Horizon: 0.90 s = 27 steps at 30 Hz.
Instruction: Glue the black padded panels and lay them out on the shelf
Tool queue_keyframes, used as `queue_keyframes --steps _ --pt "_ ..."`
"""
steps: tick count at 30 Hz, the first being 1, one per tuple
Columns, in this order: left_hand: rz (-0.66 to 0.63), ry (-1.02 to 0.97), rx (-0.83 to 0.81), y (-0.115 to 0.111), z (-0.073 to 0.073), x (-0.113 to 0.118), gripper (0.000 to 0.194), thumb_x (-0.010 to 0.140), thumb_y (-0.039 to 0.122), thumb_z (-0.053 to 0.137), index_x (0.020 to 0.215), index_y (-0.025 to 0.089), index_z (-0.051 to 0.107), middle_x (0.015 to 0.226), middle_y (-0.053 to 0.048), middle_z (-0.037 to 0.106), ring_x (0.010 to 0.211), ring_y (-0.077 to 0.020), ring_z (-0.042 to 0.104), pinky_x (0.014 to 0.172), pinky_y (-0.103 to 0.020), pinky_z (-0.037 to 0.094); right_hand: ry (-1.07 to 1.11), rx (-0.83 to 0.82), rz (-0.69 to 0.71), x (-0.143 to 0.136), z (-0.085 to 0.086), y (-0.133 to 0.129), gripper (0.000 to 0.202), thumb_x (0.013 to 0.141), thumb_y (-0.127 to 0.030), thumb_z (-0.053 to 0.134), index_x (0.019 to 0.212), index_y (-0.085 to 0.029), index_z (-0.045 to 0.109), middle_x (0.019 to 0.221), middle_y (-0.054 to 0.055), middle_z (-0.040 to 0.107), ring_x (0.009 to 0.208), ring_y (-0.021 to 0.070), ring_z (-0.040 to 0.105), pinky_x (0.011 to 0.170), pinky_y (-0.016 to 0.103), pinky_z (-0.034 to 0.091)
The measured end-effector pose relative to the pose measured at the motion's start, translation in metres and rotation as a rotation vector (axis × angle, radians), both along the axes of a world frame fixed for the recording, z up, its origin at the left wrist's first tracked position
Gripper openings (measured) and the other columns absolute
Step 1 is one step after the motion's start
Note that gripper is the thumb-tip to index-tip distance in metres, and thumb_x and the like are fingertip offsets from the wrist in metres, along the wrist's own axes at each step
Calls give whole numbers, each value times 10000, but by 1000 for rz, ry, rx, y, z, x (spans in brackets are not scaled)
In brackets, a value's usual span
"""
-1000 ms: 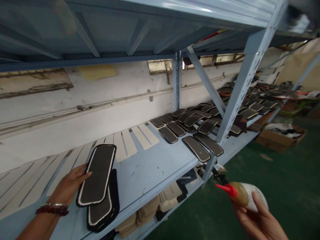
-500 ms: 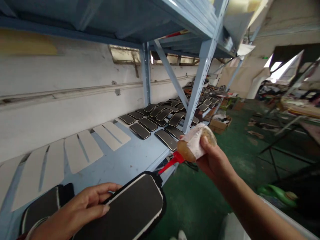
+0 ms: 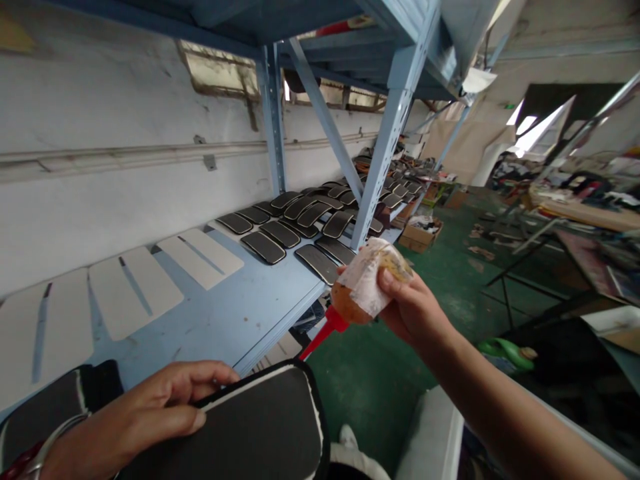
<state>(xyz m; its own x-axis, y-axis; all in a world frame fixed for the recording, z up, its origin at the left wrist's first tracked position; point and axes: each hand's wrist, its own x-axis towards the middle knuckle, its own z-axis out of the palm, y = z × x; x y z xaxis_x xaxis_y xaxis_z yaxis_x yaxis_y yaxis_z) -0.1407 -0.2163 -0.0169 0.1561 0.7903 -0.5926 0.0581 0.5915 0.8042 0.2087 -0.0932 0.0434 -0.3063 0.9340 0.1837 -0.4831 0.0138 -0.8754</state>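
Clearly, the left hand (image 3: 145,417) holds a dark pad (image 3: 250,423) with a pale line along its border; its thumb lies on the face of the pad and its other fingers are at the far long edge, where they are partly hidden, so I cannot tell how firmly they press. This pad is at the bottom of the view, in front of the blue shelf (image 3: 240,310), and its lower part is cut off by the picture border. The right hand (image 3: 413,303) has its fingers closed around a squeeze bottle (image 3: 360,287), and most of these fingers are hidden behind it. The bottle is tilted, with amber content visible below a worn white wrapping, and its red nozzle (image 3: 320,337) points down to the upper edge of the pad; whether the tip touches it, I cannot tell. At the lower left, another dark pad (image 3: 43,413) is partly covered by the left hand and cut by the border. Pale flat strips (image 3: 137,287) lie on the shelf near the wall, and farther away many dark pads (image 3: 280,233) overlap, some of them concealed behind the blue post (image 3: 383,147). The objects beyond are too small to name.
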Motion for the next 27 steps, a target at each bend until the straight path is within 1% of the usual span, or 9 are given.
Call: queue_keyframes --steps 2,6,10,14,17,20,27 --pt "-58 -96 -43 0 2 2 435 640 374 798 1061 297 726 1067 -73 798 986 -405 722 862 -513 575 -11 -8 4 0 -1 -1 454 750 -385 788 1129 -213 606 1028 85 738 981 288 693 798 399 578" --pt "-51 -86 -73 0 9 6 471 605 401 815 1051 280 722 1047 -82 803 958 -405 729 843 -512 578 -21 -14 19 0 -2 -4 446 736 -382 798 1106 -218 611 1027 85 740 1000 295 690 827 411 571" --pt "-86 -77 -62 -1 12 9 466 638 402 790 1080 285 700 1080 -74 796 953 -372 735 843 -483 578 5 -5 43 -1 -2 -7 434 749 -352 784 1119 -219 599 1026 83 740 1021 290 688 882 428 553" --pt "-123 -91 -47 -4 16 13 400 677 352 772 1067 293 706 1065 -70 800 927 -343 743 819 -444 584 15 -4 55 -2 -2 -9 418 739 -347 789 1094 -232 599 1004 81 745 1021 304 691 882 447 558" --pt "-118 -97 -37 -7 19 16 347 696 321 769 1040 314 721 1055 -65 803 933 -335 743 820 -432 580 26 -4 66 -1 -3 -12 406 735 -338 794 1079 -237 603 997 82 747 1014 305 695 879 444 563" --pt "-95 -103 -48 -9 18 16 338 689 322 783 1023 328 731 1050 -63 803 939 -349 738 822 -440 575 29 0 74 1 -5 -15 396 749 -334 785 1088 -239 603 1000 80 747 1013 300 696 881 438 564" --pt "-53 -95 -40 -11 10 9 338 696 296 785 1030 337 748 1071 -64 795 981 -369 717 854 -454 555 36 5 96 5 -7 -18 352 768 -347 776 1064 -247 613 992 73 749 977 302 705 869 460 564"
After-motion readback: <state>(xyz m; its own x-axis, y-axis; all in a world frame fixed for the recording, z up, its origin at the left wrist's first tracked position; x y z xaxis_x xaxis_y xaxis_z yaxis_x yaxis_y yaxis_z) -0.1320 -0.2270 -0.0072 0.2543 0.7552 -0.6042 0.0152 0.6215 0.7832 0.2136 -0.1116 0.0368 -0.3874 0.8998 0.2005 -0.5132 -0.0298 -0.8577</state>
